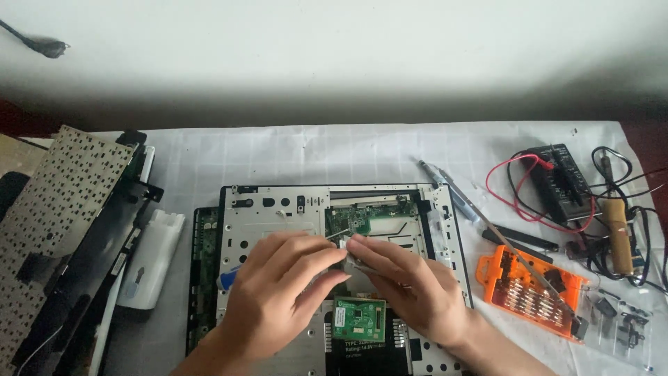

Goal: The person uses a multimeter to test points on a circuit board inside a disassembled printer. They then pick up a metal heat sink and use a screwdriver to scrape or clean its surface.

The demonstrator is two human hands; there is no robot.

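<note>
Two hands are working over an opened laptop base point(278, 209) that is lying flat on the bench point(348, 150), which is covered with a white sheet. The left hand point(278, 292) and the right hand point(410, 285) are meeting in the middle of the laptop base. Their fingertips are pinching together on something thin and silvery point(341, 240), too small to tell what it is. Just behind the fingers, a green circuit board point(362, 219) is sitting in the metal frame. A smaller green board point(359, 320) is lying just below the hands.

To the left, a keyboard point(62, 202) is leaning at a tilt, and a white battery-shaped block point(153, 257) is lying beside the laptop base. To the right, an orange case of screwdriver bits point(532, 285) is sitting open near the right hand. Farther right, a black meter with red and black wires point(563, 181) is resting next to a tool with a yellow handle point(618, 233).
</note>
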